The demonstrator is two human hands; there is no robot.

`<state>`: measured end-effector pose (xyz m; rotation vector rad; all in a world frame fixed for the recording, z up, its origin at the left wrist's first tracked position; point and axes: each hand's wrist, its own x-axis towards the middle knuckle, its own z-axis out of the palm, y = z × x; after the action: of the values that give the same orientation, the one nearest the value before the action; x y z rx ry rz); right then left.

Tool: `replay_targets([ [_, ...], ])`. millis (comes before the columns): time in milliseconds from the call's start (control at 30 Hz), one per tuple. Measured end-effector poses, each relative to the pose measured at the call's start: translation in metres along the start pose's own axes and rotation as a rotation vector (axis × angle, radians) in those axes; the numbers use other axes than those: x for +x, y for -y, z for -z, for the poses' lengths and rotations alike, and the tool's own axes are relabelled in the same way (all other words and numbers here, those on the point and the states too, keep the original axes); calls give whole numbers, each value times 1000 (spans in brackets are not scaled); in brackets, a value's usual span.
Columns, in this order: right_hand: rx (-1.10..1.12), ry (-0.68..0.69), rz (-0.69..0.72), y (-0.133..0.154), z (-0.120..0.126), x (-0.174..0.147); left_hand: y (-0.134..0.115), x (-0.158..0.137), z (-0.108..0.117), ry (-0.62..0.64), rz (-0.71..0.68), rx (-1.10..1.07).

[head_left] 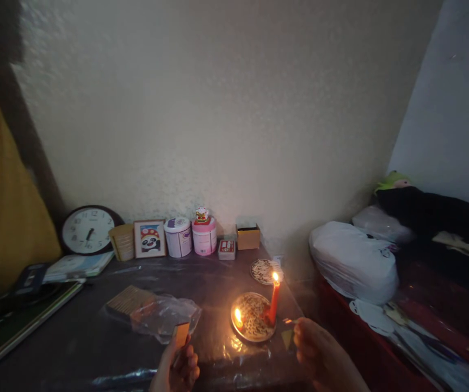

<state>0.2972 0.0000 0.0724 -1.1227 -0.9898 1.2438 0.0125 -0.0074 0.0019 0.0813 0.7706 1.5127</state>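
Left hand point(176, 367) grips matchbox point(181, 333) | right hand point(314, 348) pinches what looks like a match point(289, 321) | red candle point(274, 298) beside it already lit, second flame point(238, 316) burning on plate point(254, 336)

On the table point(75, 337) a candle point(274, 302) stands on a plate point(252, 318), a second plate point(264, 271) behind it, plastic wrap point(163, 316) to its left, and a clock point(88, 230), framed picture point(150, 238) and two tins point(191, 236) line the wall behind.

Glossy clear plastic film covers the tabletop point(218, 283) — wrinkled, shiny; the candle point(274, 305) looks waxy-smooth, the wall point(234, 109) rough, matt — the plate point(253, 317) metallic.
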Motion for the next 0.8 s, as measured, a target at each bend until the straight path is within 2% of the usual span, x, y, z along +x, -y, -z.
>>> replay_targets([
  [67, -47, -6, 45, 0, 1, 0, 0, 0, 0, 12, -13, -10],
  [167, -390, -41, 189, -4, -1, 0, -1, 0, -1, 8, -14, -21],
  [233, -476, -33, 196, -9, -3, 1, -1, 1, -1, 11, 3, -27],
  [400, -478, -1, 196, -12, -5, 1, -3, 3, 3, 32, 13, -24],
  [567, -253, 24, 110, -11, 0, 2, -2, 4, 5, 29, 8, -26],
  [700, -309, 15, 143, -10, 2, 1, -2, 6, 6, 28, 1, -9],
  [800, -246, 25, 66, -7, 2, 0, -2, 6, 6, 2, 19, -3],
])
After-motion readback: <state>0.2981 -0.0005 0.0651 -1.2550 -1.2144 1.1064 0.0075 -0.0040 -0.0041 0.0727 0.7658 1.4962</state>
